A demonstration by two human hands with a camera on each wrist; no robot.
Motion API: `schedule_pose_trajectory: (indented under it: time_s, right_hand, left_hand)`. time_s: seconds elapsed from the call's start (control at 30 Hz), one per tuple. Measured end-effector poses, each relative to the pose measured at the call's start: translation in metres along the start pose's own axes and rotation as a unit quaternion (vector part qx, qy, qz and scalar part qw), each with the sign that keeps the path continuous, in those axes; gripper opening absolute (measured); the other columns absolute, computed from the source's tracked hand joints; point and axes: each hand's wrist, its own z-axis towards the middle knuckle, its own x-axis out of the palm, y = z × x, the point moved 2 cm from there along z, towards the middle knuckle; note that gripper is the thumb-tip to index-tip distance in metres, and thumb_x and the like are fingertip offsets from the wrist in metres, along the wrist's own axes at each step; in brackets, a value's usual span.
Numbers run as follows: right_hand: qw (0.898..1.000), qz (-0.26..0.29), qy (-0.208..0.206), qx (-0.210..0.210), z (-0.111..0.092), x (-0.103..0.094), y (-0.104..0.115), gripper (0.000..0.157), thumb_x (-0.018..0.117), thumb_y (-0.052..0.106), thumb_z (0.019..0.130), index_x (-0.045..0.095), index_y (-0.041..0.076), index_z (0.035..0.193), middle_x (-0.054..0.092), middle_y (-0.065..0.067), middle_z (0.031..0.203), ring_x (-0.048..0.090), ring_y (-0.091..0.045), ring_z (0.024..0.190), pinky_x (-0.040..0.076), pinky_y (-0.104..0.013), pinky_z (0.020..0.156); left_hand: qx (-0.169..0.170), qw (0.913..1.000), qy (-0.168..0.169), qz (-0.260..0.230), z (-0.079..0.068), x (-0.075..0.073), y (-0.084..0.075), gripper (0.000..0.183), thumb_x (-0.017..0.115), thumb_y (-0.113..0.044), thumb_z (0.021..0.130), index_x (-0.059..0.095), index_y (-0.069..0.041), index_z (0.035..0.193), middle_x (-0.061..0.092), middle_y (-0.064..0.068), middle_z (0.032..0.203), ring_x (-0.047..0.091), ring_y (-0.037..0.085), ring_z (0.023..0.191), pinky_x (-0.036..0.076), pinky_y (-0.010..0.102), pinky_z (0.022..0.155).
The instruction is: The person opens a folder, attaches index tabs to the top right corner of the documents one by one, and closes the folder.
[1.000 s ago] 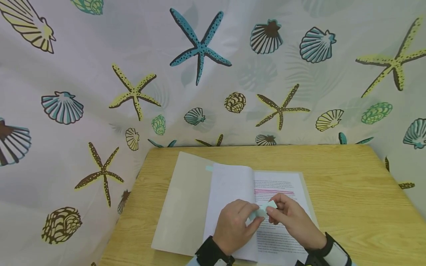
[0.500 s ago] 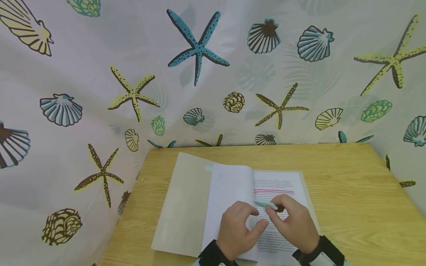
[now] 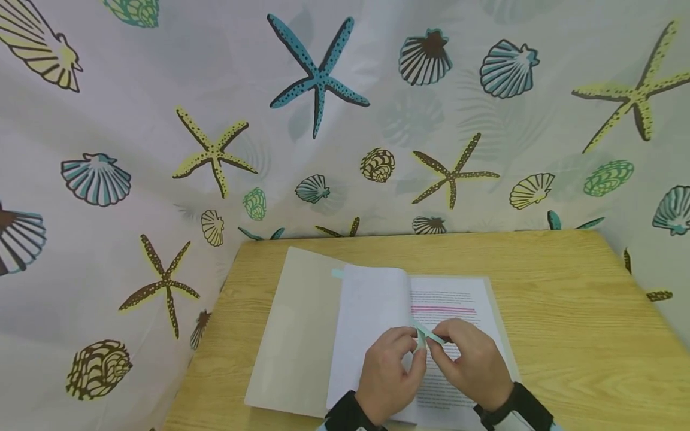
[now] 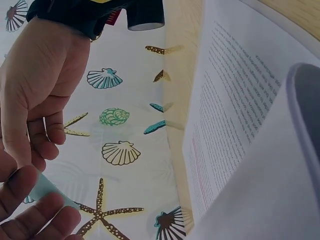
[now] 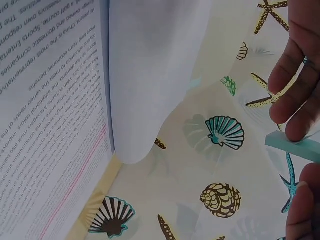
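Observation:
Just above the right-hand page, both hands meet at a small light-teal sticky note pad. My right hand pinches it between thumb and fingers. With thumb and fingertips, my left hand pinches a teal sticky note at the pad's left side; whether this sheet is still joined to the pad cannot be made out. In the right wrist view the pad appears edge-on and thick. Below the hands lies an open document with printed text and pink-marked lines; the hands cover part of it.
The document's pale cover lies folded open to the left, with a teal tab near its top. A turned-over white page curls up at the middle. Behind the wooden table hangs a shell-and-starfish cloth.
The pad has turned from face-on to edge-on in my right hand. My left fingers came away from the teal paper, then closed in again and now pinch a note.

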Motion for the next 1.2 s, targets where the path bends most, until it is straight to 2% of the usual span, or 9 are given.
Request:
schedule_pose_trajectory:
  time_s: [0.13,0.3,0.43,0.57,0.7,0.93,1.1,1.2]
  right_hand:
    - [0.999,0.011,-0.008,0.03,-0.003,0.001,-0.003,0.009,0.06,0.016,0.079,0.061,0.01,0.086,0.059,0.005,0.079,0.055,-0.008,0.068,0.049,-0.023,0.057]
    - [0.995,0.051,-0.024,0.082,-0.004,0.001,-0.004,0.017,0.066,0.006,0.072,0.062,0.011,0.088,0.061,0.004,0.083,0.053,-0.008,0.07,0.046,-0.02,0.06]
    - [0.989,0.076,-0.028,0.121,0.005,-0.003,0.002,0.023,0.07,-0.002,0.07,0.062,0.008,0.089,0.062,0.0,0.086,0.055,-0.008,0.072,0.047,-0.018,0.06]
    - [0.987,0.093,-0.026,0.125,0.019,-0.009,0.013,0.026,0.071,-0.009,0.067,0.062,0.003,0.088,0.063,-0.004,0.084,0.059,-0.011,0.073,0.05,-0.02,0.058]
    - [0.987,0.098,-0.013,0.127,0.02,-0.009,0.014,0.027,0.071,-0.01,0.067,0.062,0.003,0.089,0.065,-0.004,0.084,0.062,-0.011,0.074,0.052,-0.022,0.058]
    - [0.987,0.073,-0.016,0.14,-0.002,0.001,-0.011,0.027,0.072,-0.003,0.073,0.063,0.01,0.095,0.066,0.003,0.087,0.063,-0.008,0.074,0.051,-0.017,0.062]
    - [0.986,0.064,-0.018,0.155,-0.008,0.0,-0.021,0.024,0.071,0.0,0.077,0.064,0.009,0.097,0.067,0.002,0.087,0.063,-0.009,0.072,0.052,-0.018,0.062]
    - [0.983,0.053,-0.004,0.177,-0.01,-0.003,-0.025,0.02,0.07,0.002,0.079,0.063,0.009,0.096,0.067,0.002,0.087,0.063,-0.009,0.071,0.051,-0.016,0.062]
  left_hand:
    - [0.016,0.9998,0.003,0.009,-0.001,0.0,0.0,0.014,0.06,-0.011,0.081,0.055,-0.013,0.067,0.066,0.003,0.101,0.058,0.009,0.099,0.051,0.024,0.079]
    - [0.042,0.9988,0.01,0.024,-0.003,-0.001,0.0,0.015,0.059,-0.011,0.082,0.054,-0.014,0.068,0.065,0.005,0.104,0.057,0.009,0.101,0.05,0.022,0.078]
    - [0.068,0.9971,0.02,0.026,-0.004,-0.001,0.001,0.015,0.058,-0.011,0.082,0.053,-0.014,0.069,0.064,0.005,0.106,0.056,0.01,0.102,0.05,0.021,0.08]
    - [0.086,0.9956,0.026,0.029,-0.006,0.0,0.001,0.015,0.057,-0.011,0.084,0.053,-0.013,0.069,0.064,0.005,0.106,0.056,0.011,0.102,0.049,0.021,0.081]
    - [0.086,0.9955,0.032,0.024,-0.006,0.0,0.0,0.016,0.056,-0.011,0.085,0.051,-0.013,0.069,0.064,0.005,0.106,0.056,0.01,0.103,0.049,0.022,0.082]
    - [0.082,0.9957,0.044,0.002,-0.008,0.0,0.0,0.017,0.054,-0.008,0.085,0.05,-0.012,0.069,0.066,0.006,0.102,0.056,0.01,0.106,0.049,0.025,0.084]
    - [0.06,0.9961,0.059,-0.026,-0.011,0.001,0.001,0.019,0.054,-0.009,0.086,0.048,-0.012,0.068,0.066,0.007,0.106,0.054,0.009,0.108,0.05,0.026,0.084]
    - [0.045,0.9959,0.067,-0.041,-0.012,0.001,0.002,0.02,0.055,-0.01,0.086,0.047,-0.012,0.067,0.066,0.007,0.107,0.055,0.009,0.107,0.05,0.026,0.083]
